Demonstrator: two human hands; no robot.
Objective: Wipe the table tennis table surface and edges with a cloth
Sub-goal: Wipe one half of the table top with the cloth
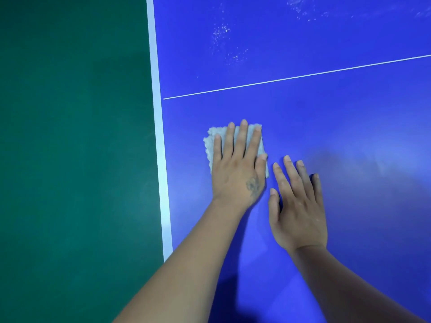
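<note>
The blue table tennis table (326, 127) fills the right of the view, with a white edge band (161, 145) down its left side. A folded grey cloth (211, 145) lies flat on the blue surface near that edge. My left hand (238, 169) presses on the cloth with straight, spread fingers and covers most of it. Just to the right, my right hand (298, 206) rests flat on the bare surface, fingers straight, holding nothing.
A thin white line (296, 77) crosses the table beyond the hands. White dusty specks (224, 40) are scattered on the far part of the surface. Green floor (74, 148) lies to the left, below the table edge.
</note>
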